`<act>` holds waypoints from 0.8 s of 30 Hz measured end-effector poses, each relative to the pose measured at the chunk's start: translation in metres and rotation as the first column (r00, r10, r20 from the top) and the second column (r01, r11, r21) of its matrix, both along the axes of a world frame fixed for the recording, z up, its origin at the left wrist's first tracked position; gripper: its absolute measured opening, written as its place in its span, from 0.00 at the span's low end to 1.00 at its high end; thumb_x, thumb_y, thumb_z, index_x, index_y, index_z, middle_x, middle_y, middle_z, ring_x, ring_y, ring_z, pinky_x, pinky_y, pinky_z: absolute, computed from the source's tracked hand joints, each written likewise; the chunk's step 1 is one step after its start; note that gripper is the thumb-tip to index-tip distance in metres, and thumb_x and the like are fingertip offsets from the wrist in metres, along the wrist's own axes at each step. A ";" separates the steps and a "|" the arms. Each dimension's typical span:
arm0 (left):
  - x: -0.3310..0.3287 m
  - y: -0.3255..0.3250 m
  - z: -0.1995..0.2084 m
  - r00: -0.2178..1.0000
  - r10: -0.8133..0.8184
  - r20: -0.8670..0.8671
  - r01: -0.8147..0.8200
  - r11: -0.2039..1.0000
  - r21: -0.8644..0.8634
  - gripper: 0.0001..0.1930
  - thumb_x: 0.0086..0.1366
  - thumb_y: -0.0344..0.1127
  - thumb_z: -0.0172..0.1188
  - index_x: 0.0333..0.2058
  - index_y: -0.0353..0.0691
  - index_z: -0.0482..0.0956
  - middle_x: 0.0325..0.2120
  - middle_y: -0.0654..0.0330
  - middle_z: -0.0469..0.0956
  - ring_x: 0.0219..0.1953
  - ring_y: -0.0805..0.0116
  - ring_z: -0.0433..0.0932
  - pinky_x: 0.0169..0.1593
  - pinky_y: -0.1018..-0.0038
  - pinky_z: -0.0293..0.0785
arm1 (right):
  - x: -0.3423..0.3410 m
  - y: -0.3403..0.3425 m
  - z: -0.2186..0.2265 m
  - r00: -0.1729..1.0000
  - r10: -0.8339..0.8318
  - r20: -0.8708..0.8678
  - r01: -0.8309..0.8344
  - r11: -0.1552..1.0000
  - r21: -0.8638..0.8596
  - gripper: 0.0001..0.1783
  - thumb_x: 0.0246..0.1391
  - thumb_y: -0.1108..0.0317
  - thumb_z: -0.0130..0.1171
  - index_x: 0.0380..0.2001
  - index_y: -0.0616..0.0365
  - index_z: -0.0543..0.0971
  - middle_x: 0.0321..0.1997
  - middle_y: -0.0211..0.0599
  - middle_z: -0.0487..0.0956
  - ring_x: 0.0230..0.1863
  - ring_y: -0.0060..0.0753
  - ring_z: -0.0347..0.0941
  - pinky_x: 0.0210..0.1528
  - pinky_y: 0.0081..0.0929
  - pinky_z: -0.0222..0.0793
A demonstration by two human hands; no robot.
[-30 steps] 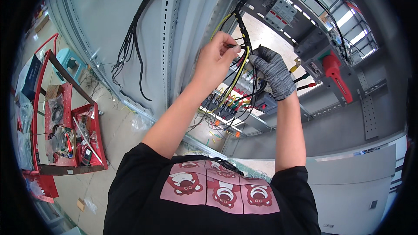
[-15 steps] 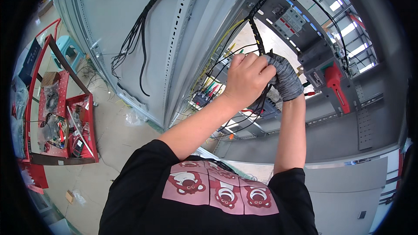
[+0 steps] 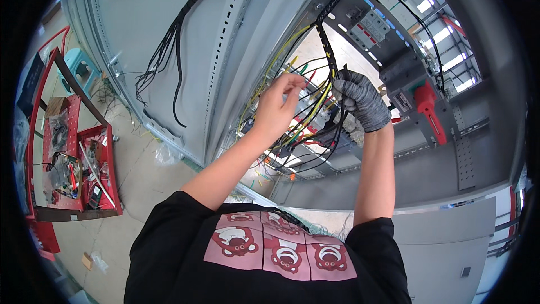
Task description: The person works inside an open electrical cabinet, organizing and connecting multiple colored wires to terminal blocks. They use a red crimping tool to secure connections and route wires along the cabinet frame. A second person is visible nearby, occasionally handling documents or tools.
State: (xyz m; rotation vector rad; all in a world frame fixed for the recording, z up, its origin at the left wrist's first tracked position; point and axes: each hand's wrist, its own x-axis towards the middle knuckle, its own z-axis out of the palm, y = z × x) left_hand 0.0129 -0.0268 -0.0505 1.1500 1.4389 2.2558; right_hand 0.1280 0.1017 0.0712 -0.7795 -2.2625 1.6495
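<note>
My right hand [image 3: 363, 100], in a grey knitted glove, is closed round the black-sleeved wire bundle [image 3: 328, 48] that hangs from the upper part of the metal cabinet. Below the grip, loose black and yellow wires [image 3: 319, 104] fan out. To its left, my bare left hand [image 3: 278, 104] is apart from the bundle, its fingers loosely bent and thumb separate, with nothing visible in them. Yellow, green and red wire ends [image 3: 304, 69] stick out close to its fingertips. The glove hides part of the bundle.
A red rotary handle [image 3: 430, 114] and a grey breaker block [image 3: 368, 29] are mounted on the cabinet's right side. On the left panel hangs another black cable bundle [image 3: 179, 22]. A red tool cart [image 3: 101, 171] and a blue stool [image 3: 81, 70] stand at far left.
My left hand has come away from the bundle and moved left and slightly down, its fingers loosening. Yellow wires now show beside the bundle. My right hand keeps its grip.
</note>
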 end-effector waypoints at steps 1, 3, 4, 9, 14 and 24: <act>0.001 0.002 0.005 0.991 -0.119 0.063 0.120 0.993 -0.002 0.10 0.65 0.28 0.49 0.43 0.33 0.72 0.38 0.58 0.77 0.41 0.72 0.75 0.47 0.76 0.69 | 0.000 0.000 0.001 1.000 0.003 -0.002 -0.003 1.000 0.002 0.11 0.50 0.62 0.60 0.33 0.56 0.76 0.20 0.18 0.71 0.14 0.06 0.57 0.15 0.07 0.48; 0.002 0.017 0.005 0.923 -0.352 0.157 0.333 0.933 0.134 0.11 0.65 0.29 0.51 0.45 0.33 0.72 0.35 0.60 0.77 0.40 0.74 0.75 0.46 0.77 0.69 | 0.001 0.002 -0.001 1.000 0.005 -0.002 -0.005 1.000 0.005 0.11 0.50 0.61 0.60 0.34 0.56 0.78 0.19 0.18 0.71 0.14 0.06 0.58 0.16 0.09 0.49; 0.000 0.023 0.008 0.913 -0.380 0.149 0.366 0.924 0.113 0.11 0.65 0.30 0.51 0.45 0.33 0.72 0.35 0.60 0.77 0.39 0.74 0.75 0.45 0.77 0.69 | -0.001 0.001 0.000 1.000 0.005 -0.017 -0.004 1.000 0.005 0.12 0.50 0.61 0.61 0.35 0.55 0.78 0.18 0.17 0.71 0.14 0.06 0.58 0.16 0.08 0.49; -0.012 0.027 0.034 0.957 -0.276 -0.090 0.263 0.956 -0.130 0.10 0.65 0.30 0.53 0.43 0.34 0.75 0.30 0.62 0.77 0.34 0.76 0.75 0.38 0.78 0.70 | 0.007 0.005 0.003 1.000 -0.005 -0.009 0.005 1.000 -0.023 0.12 0.50 0.61 0.61 0.35 0.55 0.77 0.18 0.16 0.70 0.14 0.06 0.57 0.15 0.08 0.49; -0.021 0.018 0.046 0.722 0.272 -0.636 -0.265 0.958 0.109 0.07 0.59 0.31 0.55 0.35 0.39 0.78 0.28 0.60 0.77 0.31 0.58 0.76 0.35 0.65 0.66 | 0.009 0.002 0.006 0.998 0.042 -0.039 -0.042 0.999 -0.021 0.10 0.51 0.62 0.60 0.33 0.55 0.76 0.19 0.17 0.70 0.14 0.06 0.56 0.15 0.09 0.49; -0.030 0.001 0.031 0.945 -0.104 -0.309 0.048 0.982 -0.182 0.09 0.63 0.30 0.51 0.41 0.44 0.76 0.28 0.61 0.77 0.35 0.67 0.77 0.40 0.72 0.68 | 0.015 0.016 -0.003 0.992 0.064 -0.105 -0.079 0.987 -0.138 0.09 0.52 0.62 0.59 0.32 0.55 0.76 0.19 0.19 0.71 0.12 0.05 0.57 0.14 0.06 0.49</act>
